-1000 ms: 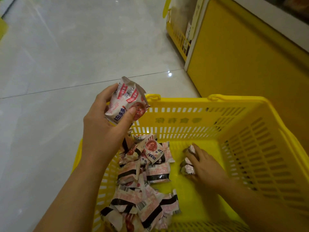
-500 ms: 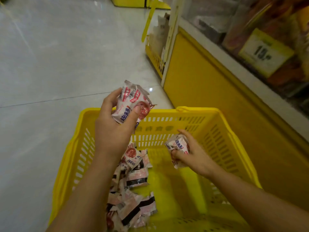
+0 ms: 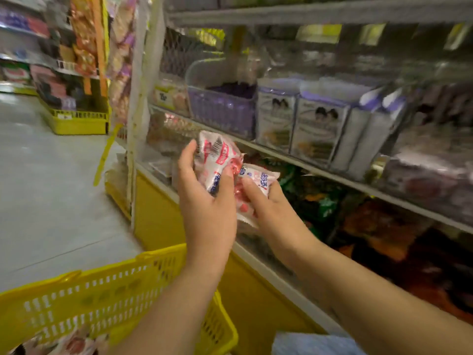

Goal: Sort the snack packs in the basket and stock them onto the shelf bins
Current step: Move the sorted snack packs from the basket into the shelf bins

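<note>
Left pack (image 3: 217, 162): a white-and-red snack pack, raised in front of the shelf at about the middle of your view. There may be more behind it, but the blur hides the count.
Right pack (image 3: 259, 179): the same kind of wrapper, touching the left pack at its four o'clock, so the matching ones come up together as one sorted lot.
Left hand (image 3: 207, 208): you grip the left pack with your thumb pressed on its face and your fingers curled behind it, which keeps the slippery wrapper from sliding.
Right hand (image 3: 271, 208): your fingers and thumb are closed round the right pack from below.
Basket (image 3: 102, 290): yellow, at seven o'clock from your hands, with loose packs (image 3: 64, 342) lying in it, so the sorting is not done.
Shelf (image 3: 332, 175): its edge runs from ten o'clock to four o'clock behind your hands, within easy reach.
Clear bin (image 3: 166, 131): at eleven o'clock from your hands, it seems to hold red-and-white wrappers like yours and is likely the target, though the blur leaves it unsure.
Purple boxes (image 3: 314, 129): at two o'clock on the upper level, a different product, so keep clear of them.
Step in hand: you are carrying the packs to the bin, with nothing dropped in yet.
Risk: both hands are crowded together, so a pack could slip as you let go.
</note>
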Demonstrator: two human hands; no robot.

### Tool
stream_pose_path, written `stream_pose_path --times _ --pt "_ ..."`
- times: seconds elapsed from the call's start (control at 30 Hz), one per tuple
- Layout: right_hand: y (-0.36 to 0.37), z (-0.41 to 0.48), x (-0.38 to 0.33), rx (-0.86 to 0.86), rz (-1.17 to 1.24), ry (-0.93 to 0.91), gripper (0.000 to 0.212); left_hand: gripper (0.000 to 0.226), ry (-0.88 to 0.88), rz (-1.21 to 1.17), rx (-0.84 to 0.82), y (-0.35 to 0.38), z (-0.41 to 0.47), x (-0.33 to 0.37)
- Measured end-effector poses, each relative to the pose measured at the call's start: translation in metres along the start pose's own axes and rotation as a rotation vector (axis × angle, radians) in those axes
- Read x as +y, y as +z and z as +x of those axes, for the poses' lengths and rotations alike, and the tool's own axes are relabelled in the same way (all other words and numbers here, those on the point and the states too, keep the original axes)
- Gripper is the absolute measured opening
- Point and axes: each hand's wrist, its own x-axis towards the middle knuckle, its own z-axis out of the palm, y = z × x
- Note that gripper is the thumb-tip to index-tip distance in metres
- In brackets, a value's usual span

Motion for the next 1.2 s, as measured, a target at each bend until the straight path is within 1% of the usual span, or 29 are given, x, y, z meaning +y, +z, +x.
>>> stream_pose_path --times 0.13,0.2,0.23,0.3,0.33,0.37,0.43,0.47,0.53,0.57,0.6,0.67,0.73,0.77,0.83,0.9,0.97,1.0,1.1,1.13,1.2 --pt "-0.043 -0.023 -0.056 0.045 -0.006 -0.061 0.038 0.053 0.038 -0.127 -0.059 0.046 -0.013 0.063" --pt "-0.07 -0.034 -0.08 0.079 -0.043 -0.143 0.042 0.053 0.046 -0.192 -0.085 0.068 -0.016 0.092" --pt "-0.083 -0.038 -0.093 0.109 -0.094 -0.193 0.048 0.053 0.052 -0.223 -0.109 0.079 -0.016 0.105" --pt "-0.11 -0.044 -0.119 0.196 -0.248 -0.254 0.074 0.052 0.061 -0.278 -0.177 0.1 -0.017 0.127" --pt "-0.124 -0.045 -0.132 0.239 -0.328 -0.262 0.082 0.051 0.07 -0.3 -0.212 0.109 -0.017 0.136" --pt "-0.139 -0.045 -0.144 0.275 -0.391 -0.262 0.085 0.051 0.086 -0.312 -0.24 0.118 -0.016 0.143" --pt "-0.168 -0.042 -0.165 0.345 -0.52 -0.228 0.077 0.051 0.109 -0.302 -0.276 0.132 -0.013 0.15" --pt "-0.181 -0.038 -0.173 0.387 -0.621 -0.193 0.067 0.051 0.111 -0.291 -0.29 0.137 -0.012 0.152" --pt "-0.206 -0.024 -0.184 0.468 -0.875 -0.121 0.047 0.052 0.112 -0.268 -0.307 0.143 -0.009 0.152" --pt "-0.217 -0.016 -0.186 0.502 -1.001 -0.083 0.044 0.052 0.111 -0.26 -0.31 0.145 -0.006 0.15" --pt "-0.227 -0.006 -0.185 0.529 -1.12 -0.038 0.049 0.052 0.107 -0.253 -0.312 0.146 -0.004 0.148" --pt "-0.243 0.017 -0.183 0.562 -1.3 0.091 0.065 0.052 0.095 -0.234 -0.322 0.147 0.003 0.145" --pt "-0.253 0.041 -0.183 0.542 -1.364 0.241 0.08 0.052 0.089 -0.214 -0.348 0.148 0.011 0.142" --pt "-0.255 0.052 -0.181 0.514 -1.4 0.304 0.083 0.052 0.088 -0.209 -0.364 0.148 0.016 0.141" --pt "-0.258 0.07 -0.176 0.511 -1.458 0.342 0.086 0.052 0.102 -0.211 -0.388 0.149 0.024 0.139" --pt "-0.258 0.078 -0.171 0.555 -1.495 0.311 0.085 0.051 0.126 -0.206 -0.392 0.15 0.032 0.137" --pt "-0.26 0.076 -0.172 0.519 -1.565 0.251 0.078 0.051 0.148 -0.2 -0.393 0.152 0.036 0.132" --pt "-0.265 0.074 -0.173 0.461 -1.585 0.222 0.078 0.052 0.151 -0.2 -0.398 0.154 0.036 0.13" --pt "-0.279 0.063 -0.175 0.211 -1.655 0.211 0.093 0.053 0.138 -0.215 -0.431 0.159 0.033 0.123" --pt "-0.282 0.06 -0.174 0.163 -1.689 0.191 0.093 0.053 0.138 -0.217 -0.438 0.161 0.032 0.122" --pt "-0.286 0.057 -0.171 0.155 -1.745 0.094 0.082 0.052 0.143 -0.233 -0.457 0.165 0.028 0.12"
